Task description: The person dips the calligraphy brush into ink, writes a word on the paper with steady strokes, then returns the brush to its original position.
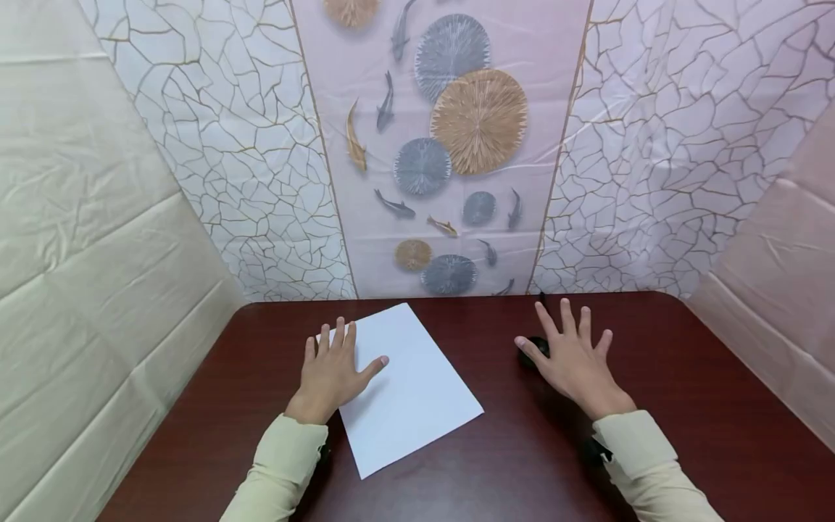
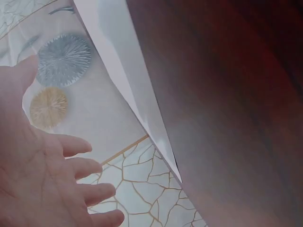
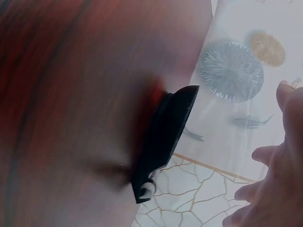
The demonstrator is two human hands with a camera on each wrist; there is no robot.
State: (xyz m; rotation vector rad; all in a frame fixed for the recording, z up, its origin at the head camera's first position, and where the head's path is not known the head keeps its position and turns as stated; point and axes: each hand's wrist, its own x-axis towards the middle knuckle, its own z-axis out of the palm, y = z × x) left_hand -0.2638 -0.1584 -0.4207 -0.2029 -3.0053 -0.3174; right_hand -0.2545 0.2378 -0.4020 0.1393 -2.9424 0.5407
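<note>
A white sheet of paper (image 1: 417, 384) lies aslant on the dark reddish-brown table (image 1: 522, 471), left of its middle, one corner near the far edge and another pointing toward the near edge. Over the sheet's left side hangs the left hand (image 1: 331, 380), palm down, its fingers straight and parted, the thumb stretched out across the paper; the left wrist view shows a gap between hand and sheet. A black object (image 3: 165, 137) stands on the table toward the far edge, right of the middle and well apart from the paper; what it is, I cannot tell. The right hand (image 1: 577, 362) is spread wide above it, partly hiding it in the head view, while the right wrist view shows the fingers clear of it. The two hands are well apart from each other. Both forearms wear pale sleeves (image 1: 280, 464). Beyond the table's far edge rises a patterned backdrop (image 1: 479, 123) with fish, grey and golden discs and cracked-line side panels; creased pale cloth (image 1: 85, 290) flanks the left and right edges.
</note>
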